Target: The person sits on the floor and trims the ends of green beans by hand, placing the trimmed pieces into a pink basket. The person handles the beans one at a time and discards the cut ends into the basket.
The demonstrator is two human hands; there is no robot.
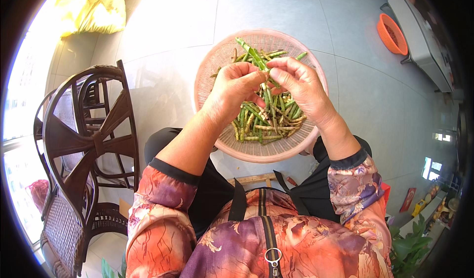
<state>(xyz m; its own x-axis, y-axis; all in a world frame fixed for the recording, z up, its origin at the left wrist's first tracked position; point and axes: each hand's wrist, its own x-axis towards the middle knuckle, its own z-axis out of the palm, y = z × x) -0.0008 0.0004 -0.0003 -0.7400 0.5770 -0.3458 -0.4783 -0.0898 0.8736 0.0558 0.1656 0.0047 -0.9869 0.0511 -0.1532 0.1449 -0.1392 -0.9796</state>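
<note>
Both my hands meet over a round pink plastic basket [207,67] in front of my knees. Between them is a green bean pod [249,49], which looks split open and points up and away to the left. My left hand [237,85] pinches its near end with thumb and forefinger. From the other side, my right hand [298,83] grips the same end with thumb and fingertips. Below my hands, a heap of bean pods [266,126], some green and some yellow-brown, lies in the basket. A few pale beans show among them, partly hidden by my hands.
Dark rattan chairs [98,141] stand at the left by a bright window. A yellow plastic bag [92,13] rests on the floor at the far left. An orange basket [383,30] with small reddish contents is at the far right, beside a white piece of furniture [418,37]. Leafy plants [411,241] are at lower right.
</note>
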